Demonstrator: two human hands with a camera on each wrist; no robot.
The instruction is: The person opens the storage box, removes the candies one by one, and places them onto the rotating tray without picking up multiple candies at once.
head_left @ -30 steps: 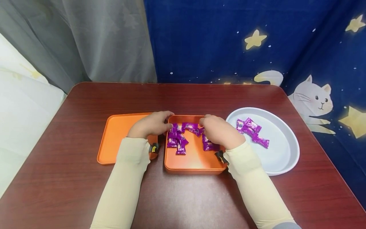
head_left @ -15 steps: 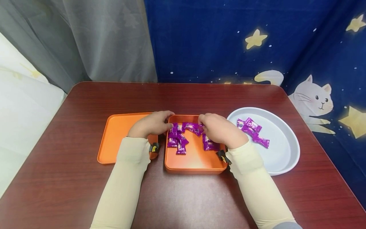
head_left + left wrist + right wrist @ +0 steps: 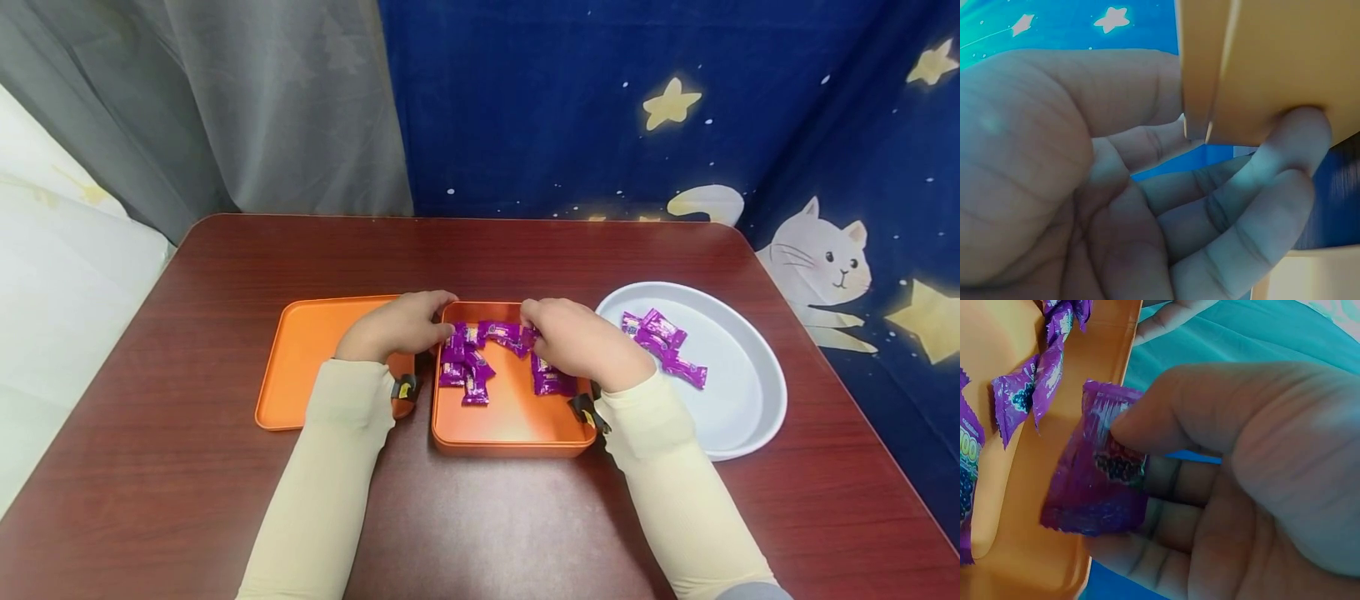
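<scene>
An orange box (image 3: 513, 454) stands in the middle of the table in the head view, with several purple-wrapped candies (image 3: 474, 390) inside along its left, far and right sides. My left hand (image 3: 392, 327) grips the box's left wall near the far corner. In the left wrist view the thumb goes over the rim and the fingers lie against the outside of the wall. Over the far right part of the box, my right hand (image 3: 576, 340) pinches one candy (image 3: 1100, 469) between thumb and fingers. The right wrist view shows grapes printed on its wrapper.
At the right lies a round white tray (image 3: 738, 421) holding several more purple candies (image 3: 654, 333), its left rim behind the right hand. An orange lid (image 3: 300, 367) lies left of the box, partly under the left hand. All rest on a dark red-brown table (image 3: 465, 533).
My right hand, pinching the candy, has shifted very slightly within the far right part of the box. The left hand stays in place on the wall.
</scene>
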